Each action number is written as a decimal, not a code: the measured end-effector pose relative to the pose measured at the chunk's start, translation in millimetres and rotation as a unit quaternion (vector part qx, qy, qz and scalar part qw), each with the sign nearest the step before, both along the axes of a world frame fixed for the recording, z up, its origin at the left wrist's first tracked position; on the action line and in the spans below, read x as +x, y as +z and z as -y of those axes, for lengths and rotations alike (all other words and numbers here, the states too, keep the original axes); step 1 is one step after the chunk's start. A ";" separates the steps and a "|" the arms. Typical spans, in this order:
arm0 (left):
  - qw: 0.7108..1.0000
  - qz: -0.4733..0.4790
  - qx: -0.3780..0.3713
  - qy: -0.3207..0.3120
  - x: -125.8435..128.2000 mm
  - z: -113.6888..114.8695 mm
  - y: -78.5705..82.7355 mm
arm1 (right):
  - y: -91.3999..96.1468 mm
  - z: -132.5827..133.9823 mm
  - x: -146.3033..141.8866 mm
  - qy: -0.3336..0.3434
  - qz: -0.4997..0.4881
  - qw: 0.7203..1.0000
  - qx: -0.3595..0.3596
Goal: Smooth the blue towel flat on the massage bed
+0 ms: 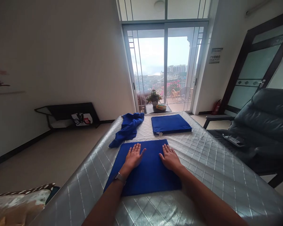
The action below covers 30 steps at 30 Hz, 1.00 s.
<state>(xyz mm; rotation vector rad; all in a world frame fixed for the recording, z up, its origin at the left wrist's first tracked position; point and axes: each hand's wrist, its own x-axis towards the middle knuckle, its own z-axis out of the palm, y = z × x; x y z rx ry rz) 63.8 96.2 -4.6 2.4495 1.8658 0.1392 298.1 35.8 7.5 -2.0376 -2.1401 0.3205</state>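
Note:
A folded blue towel (147, 175) lies flat on the silver quilted bed cover (202, 157) in front of me. My left hand (133, 157) rests open and flat on its left half, fingers stretched forward; a watch sits on that wrist. My right hand (170, 157) lies open and flat on its right half. Further away on the bed is a second folded blue towel (170, 124), and to its left a crumpled blue towel (128, 128).
A dark leather chair (261, 125) with a remote on it stands close to the bed's right side. A small table with a potted plant (154, 98) stands before the glass balcony door. A low black shelf (68, 114) is against the left wall. A patterned cushion (19, 204) lies at bottom left.

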 end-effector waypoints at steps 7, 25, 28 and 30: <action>0.997 -0.012 0.008 0.069 -43.9 -20.0 -0.8 | 0.4 1.3 -0.1 0.003 0.004 1.000 0.007; 0.992 -0.003 0.036 0.117 -58.1 -20.4 1.3 | 20.6 17.1 -5.5 0.016 0.043 0.999 0.015; 0.990 -0.001 0.055 0.127 -58.3 -19.1 0.6 | 28.1 30.8 -9.9 0.020 0.048 0.999 0.012; 0.990 0.001 0.078 0.116 -55.1 -18.2 2.4 | 32.2 41.2 -14.2 0.020 0.044 0.999 0.005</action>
